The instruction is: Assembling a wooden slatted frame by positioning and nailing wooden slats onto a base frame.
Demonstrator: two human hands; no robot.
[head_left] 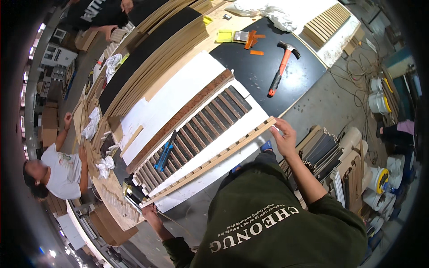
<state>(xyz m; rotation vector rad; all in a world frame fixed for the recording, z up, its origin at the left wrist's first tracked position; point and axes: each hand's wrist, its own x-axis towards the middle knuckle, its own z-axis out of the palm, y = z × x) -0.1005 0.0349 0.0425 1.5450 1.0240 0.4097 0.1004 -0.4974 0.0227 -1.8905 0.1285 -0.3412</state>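
Note:
A long, pale notched wooden strip (213, 161) slants across in front of me, along the near edge of the white board. My left hand (152, 215) is closed on its lower left end, and my right hand (284, 136) pinches its upper right end. Just beyond it, a row of short dark-and-brown slats (203, 128) lies side by side on the white surface. On the slats rests a slim blue and black hand tool (166, 154), whose exact kind I cannot make out. A long brown patterned strip (187, 114) runs along the slats' far side.
An orange-handled claw hammer (280, 70) lies on a black panel (223, 56), near orange pieces (254, 39). Stacked long boards (156, 62) stand at far left. Wood strips (317, 147) lean right, beside buckets (380, 96). Co-workers (67, 167) are at left and upper left.

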